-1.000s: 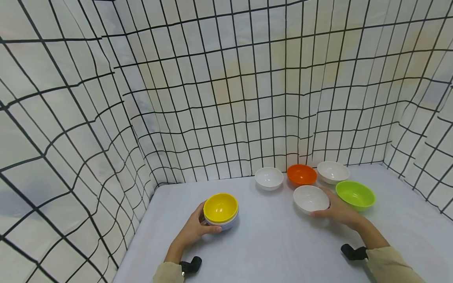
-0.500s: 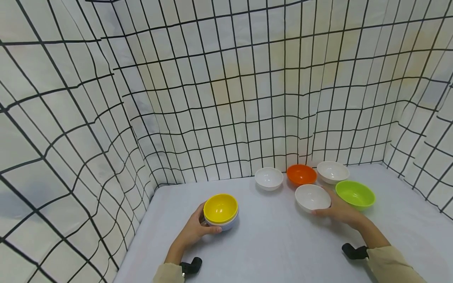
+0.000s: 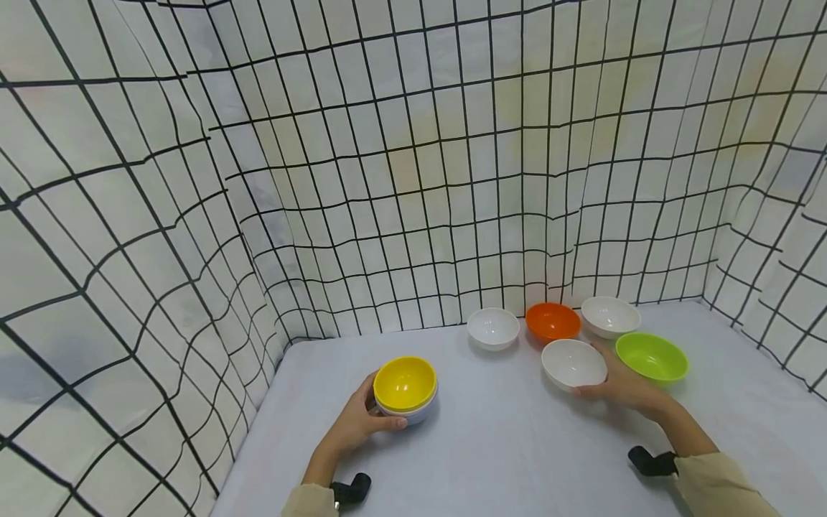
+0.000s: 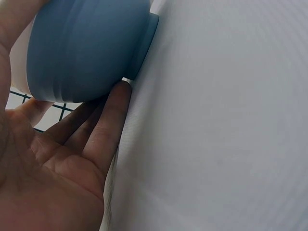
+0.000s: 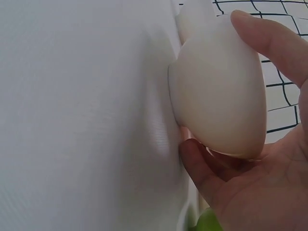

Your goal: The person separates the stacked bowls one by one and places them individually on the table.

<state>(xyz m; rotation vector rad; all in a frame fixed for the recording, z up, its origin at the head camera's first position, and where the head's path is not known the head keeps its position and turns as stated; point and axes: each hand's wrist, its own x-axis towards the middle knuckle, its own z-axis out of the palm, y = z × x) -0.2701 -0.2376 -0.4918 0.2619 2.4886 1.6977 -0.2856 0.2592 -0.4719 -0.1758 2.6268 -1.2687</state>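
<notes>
In the head view, my left hand [image 3: 358, 416] holds a stack of nested bowls at the left of the table. A yellow bowl [image 3: 405, 384] is on top, a pale rim shows under it, and a blue bowl [image 4: 91, 48] is lowest, its foot at the cloth. Thumb and fingers lie on either side of the stack. To the right, my right hand [image 3: 623, 388] grips a white bowl [image 3: 573, 364] by its right side. The right wrist view shows that bowl upright with its foot at the cloth, the thumb on one side and fingers on the other.
Behind the right hand's bowl stand another white bowl [image 3: 493, 329], an orange bowl [image 3: 552, 322] and a further white bowl [image 3: 610, 317]. A green bowl [image 3: 652, 357] sits just beyond the right hand. Grid-patterned cloth walls [image 3: 420, 179] enclose the white table [image 3: 491, 445].
Over the first half second, the white bowl in my right hand shifted slightly right and back, toward the orange bowl. Since then both hands and bowls look still; the view shifted a little.
</notes>
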